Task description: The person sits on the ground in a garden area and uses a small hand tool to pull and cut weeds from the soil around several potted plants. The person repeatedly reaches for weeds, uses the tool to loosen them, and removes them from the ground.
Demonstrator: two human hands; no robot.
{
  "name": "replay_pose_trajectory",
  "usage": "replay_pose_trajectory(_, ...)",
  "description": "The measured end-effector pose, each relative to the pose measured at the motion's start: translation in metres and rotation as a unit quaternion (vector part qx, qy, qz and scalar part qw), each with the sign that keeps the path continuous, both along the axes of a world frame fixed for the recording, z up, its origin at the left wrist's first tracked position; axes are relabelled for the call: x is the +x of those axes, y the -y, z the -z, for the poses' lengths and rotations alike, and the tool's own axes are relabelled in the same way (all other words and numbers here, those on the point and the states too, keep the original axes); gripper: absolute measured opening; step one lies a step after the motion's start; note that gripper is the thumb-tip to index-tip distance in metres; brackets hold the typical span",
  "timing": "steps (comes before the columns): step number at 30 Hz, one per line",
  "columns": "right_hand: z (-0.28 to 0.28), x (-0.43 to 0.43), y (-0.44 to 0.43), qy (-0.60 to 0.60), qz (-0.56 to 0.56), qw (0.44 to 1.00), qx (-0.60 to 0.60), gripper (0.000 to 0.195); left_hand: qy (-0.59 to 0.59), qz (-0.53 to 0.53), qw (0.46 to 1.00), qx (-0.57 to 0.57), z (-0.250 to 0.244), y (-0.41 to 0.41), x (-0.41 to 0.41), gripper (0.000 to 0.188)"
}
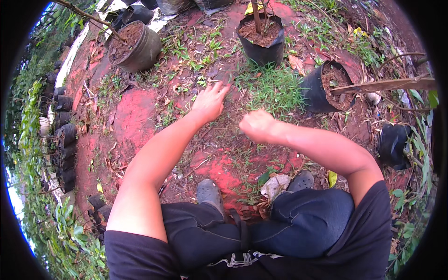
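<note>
My left hand [211, 101] reaches out low over the ground, fingers somewhat apart, with nothing seen in it. To its right is my right hand [257, 126], curled into a fist near a grass tuft [274, 89]. A small dark bit shows at the fist's lower left edge; whether the fist holds something cannot be told. Beyond the hands, a black plastic grow bag [262, 50] of soil stands upright around a woody stem. Another black grow bag [316, 91] leans over at the right, a brown stem [385, 85] coming out of its soil.
A grey plant pot [145, 50] with soil and a branch tilts at the upper left. Black grow bags [66, 150] line the left side. A black bag [393, 145] lies at the right. A pale dry leaf [275, 186] rests between my clogs [210, 194].
</note>
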State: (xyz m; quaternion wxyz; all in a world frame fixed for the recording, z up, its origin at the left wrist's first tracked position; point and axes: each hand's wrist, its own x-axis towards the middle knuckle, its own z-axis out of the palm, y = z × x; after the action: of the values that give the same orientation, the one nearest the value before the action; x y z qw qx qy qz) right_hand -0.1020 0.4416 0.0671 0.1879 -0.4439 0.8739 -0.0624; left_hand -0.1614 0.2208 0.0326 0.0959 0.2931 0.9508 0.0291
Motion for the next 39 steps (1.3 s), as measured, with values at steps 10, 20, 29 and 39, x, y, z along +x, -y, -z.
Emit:
replay_pose_trajectory(10, -0.01, 0.045, -0.034, 0.236, -0.053, 0.938, 0.247, 0.037, 0.02, 0.07, 0.995, -0.062, 0.016, -0.037, -0.019, 0.009)
replay_pose_trajectory(20, -0.048, -0.006, -0.121, 0.148, 0.228, 0.948, 0.167, 0.05, 0.186, 0.201, 0.962, -0.01, -0.006, -0.038, 0.021, 0.019)
replay_pose_trajectory(29, -0.03, 0.072, -0.193, 0.163, 0.397, 0.882, 0.194, 0.069, 0.079, 0.095, 0.988, 0.09, 0.005, -0.069, 0.03, 0.073)
replay_pose_trajectory(39, 0.01, 0.068, -0.196, 0.137, 0.406, 0.902, 0.044, 0.063, 0.143, 0.124, 0.976, 0.109, 0.022, -0.102, 0.03, 0.076)
